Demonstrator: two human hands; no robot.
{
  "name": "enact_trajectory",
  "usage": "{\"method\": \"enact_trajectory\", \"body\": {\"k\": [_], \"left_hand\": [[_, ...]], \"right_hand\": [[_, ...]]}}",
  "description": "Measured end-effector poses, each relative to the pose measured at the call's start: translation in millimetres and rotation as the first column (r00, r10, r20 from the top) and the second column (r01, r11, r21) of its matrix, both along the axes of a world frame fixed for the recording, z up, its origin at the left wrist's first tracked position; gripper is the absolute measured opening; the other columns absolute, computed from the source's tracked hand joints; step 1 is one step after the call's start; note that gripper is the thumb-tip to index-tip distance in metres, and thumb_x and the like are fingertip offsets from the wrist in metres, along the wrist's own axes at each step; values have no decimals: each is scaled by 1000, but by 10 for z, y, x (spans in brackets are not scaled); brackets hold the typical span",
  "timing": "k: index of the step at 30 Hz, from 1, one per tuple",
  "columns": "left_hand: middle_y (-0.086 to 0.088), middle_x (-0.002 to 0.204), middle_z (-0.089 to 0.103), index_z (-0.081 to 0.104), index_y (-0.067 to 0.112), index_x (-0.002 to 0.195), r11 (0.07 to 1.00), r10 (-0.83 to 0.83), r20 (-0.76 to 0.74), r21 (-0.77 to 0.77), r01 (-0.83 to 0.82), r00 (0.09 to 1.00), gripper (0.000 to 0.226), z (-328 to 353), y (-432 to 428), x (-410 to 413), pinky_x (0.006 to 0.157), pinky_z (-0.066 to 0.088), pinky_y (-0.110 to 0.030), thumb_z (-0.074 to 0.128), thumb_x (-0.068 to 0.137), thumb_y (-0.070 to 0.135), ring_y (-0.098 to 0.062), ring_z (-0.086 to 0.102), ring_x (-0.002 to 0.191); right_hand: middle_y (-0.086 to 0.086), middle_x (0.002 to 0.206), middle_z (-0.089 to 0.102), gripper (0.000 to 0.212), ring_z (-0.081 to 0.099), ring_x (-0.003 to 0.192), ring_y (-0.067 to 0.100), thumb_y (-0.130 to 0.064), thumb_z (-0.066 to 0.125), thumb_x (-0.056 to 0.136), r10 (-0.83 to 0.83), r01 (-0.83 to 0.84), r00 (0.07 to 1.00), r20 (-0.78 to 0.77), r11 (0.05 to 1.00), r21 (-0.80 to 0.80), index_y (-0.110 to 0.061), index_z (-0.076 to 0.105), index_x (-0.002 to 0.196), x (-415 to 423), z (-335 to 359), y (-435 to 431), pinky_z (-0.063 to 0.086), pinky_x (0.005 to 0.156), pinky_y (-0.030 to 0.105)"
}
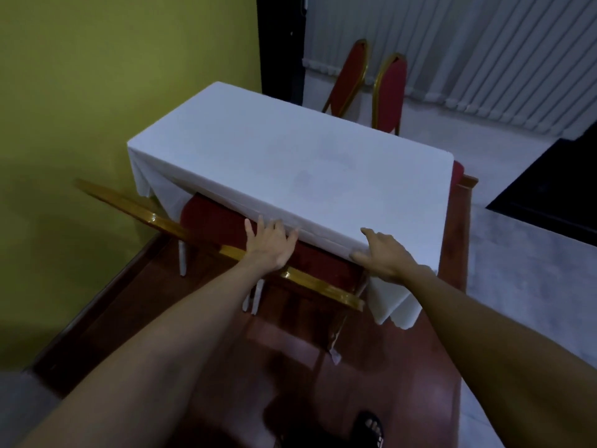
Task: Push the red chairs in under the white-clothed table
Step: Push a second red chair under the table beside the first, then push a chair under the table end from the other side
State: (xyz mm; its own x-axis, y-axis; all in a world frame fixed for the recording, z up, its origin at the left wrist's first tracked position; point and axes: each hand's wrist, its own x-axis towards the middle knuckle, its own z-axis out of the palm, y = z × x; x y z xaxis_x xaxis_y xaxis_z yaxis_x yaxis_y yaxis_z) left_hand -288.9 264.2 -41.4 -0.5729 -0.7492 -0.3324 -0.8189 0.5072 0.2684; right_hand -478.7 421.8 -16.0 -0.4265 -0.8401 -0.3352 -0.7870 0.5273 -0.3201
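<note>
A table under a white cloth [290,163] stands on a wooden platform. At its near long side a red chair [219,221] with a gold frame has its seat partly under the cloth. The gold top rail of its back runs across in front of me. My left hand [269,245] reaches over that rail, fingers spread, at the hanging cloth edge above the seat. My right hand [382,257] lies flat with spread fingers on the cloth at the table's near right corner. Two more red chairs [389,92] stand beyond the table's far side, apart from it.
A yellow-green wall [80,92] runs along the left. The red-brown wooden platform [307,350] has a raised edge on the right, with pale floor [533,286] beyond. Grey vertical blinds [484,43] hang at the back. My sandalled foot [371,428] shows below.
</note>
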Motion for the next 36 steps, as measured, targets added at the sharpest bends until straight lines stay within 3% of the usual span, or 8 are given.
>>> {"method": "enact_trajectory", "body": {"k": [9,14,17,21,25,29,36], "left_hand": [[-12,162,7,13,6,150,989,-135,-45,-62,132,990,71,254,237,-1440,119,-9,-54,18,97,52,-34,-14,148],[-14,148,41,36,3,141,991,-133,-400,-77,112,907,46,357,579,-2542,121,2,-47,28,102,26,-32,10,148],[-13,152,37,36,6,142,1000,-19,-520,10,28,854,44,425,752,-3172,122,5,-41,29,102,22,-28,10,149],[-12,158,25,28,7,146,996,83,-490,64,-60,868,47,520,912,-4122,121,8,-39,30,102,24,-29,11,149],[-10,160,20,22,8,148,999,30,-436,32,-18,899,51,463,922,-4826,122,9,-40,29,102,27,-26,11,150],[-11,158,26,29,7,146,997,-15,-467,-74,-23,884,47,445,741,-5581,122,11,-42,32,101,21,-28,14,149],[-15,158,23,33,3,144,985,-75,-426,-174,0,902,49,336,111,-7169,120,8,-52,40,97,19,-35,7,148]], "right_hand": [[12,157,29,77,21,146,32,-48,49,90,-106,77,979,-175,984,-162,-9,22,151,-1260,267,323,17,119,49],[12,160,22,81,16,148,32,-47,52,87,-143,105,967,-212,978,-183,-11,18,152,-2435,344,639,11,119,51],[10,162,17,84,12,149,30,-50,51,87,-149,119,970,-194,980,-157,-14,14,153,-3144,404,820,7,121,50],[11,162,16,86,11,149,30,-49,52,87,-135,107,968,-211,985,-139,-13,12,154,-4173,512,985,8,121,50],[12,162,15,86,11,149,30,-48,53,88,-127,104,974,-188,986,-130,-12,12,154,-4921,551,1017,9,121,49],[12,160,22,89,18,147,31,-54,50,82,-116,88,975,-189,985,-150,-12,17,153,-5716,474,872,14,119,51],[11,163,11,86,7,150,26,-48,53,88,-90,63,980,-179,986,-151,-12,10,154,-7192,391,280,3,121,48]]}}
